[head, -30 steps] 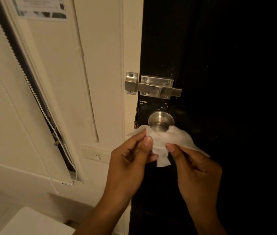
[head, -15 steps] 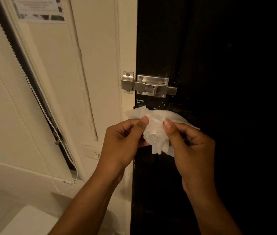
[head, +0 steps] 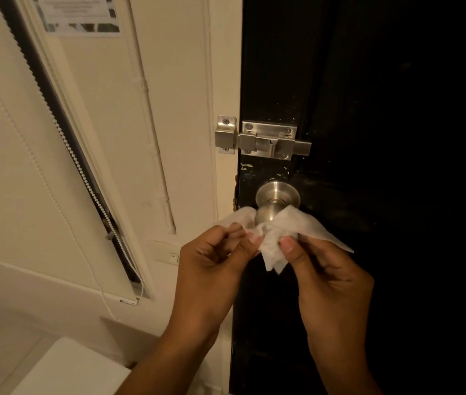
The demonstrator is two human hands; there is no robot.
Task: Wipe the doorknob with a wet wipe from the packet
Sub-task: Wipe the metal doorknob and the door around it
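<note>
a white wet wipe (head: 276,238) is held stretched between both hands just below the centre of the frame, its middle draped against the underside and front of the metal doorknob (head: 276,199). the doorknob is seen on the black door (head: 368,109), which fills the right half of the frame, directly beneath a steel slide bolt (head: 266,139).

the left hand (head: 214,263) is raised from the bottom centre, fingers curled inward, its grip closed on the wipe's left part between thumb and forefinger. the right hand (head: 328,280) is raised from the lower right, knuckles turned outward, its grip pinched narrow on the wipe's right part, with one corner of the wipe spread past it toward the right. a loose fold is seen hanging down between the two thumbs.

a cream wall (head: 169,109) is seen at the left, with a window blind (head: 26,166) and its bead chain (head: 83,172) slanting across the upper left, and a printed notice (head: 79,14) at the top.
</note>
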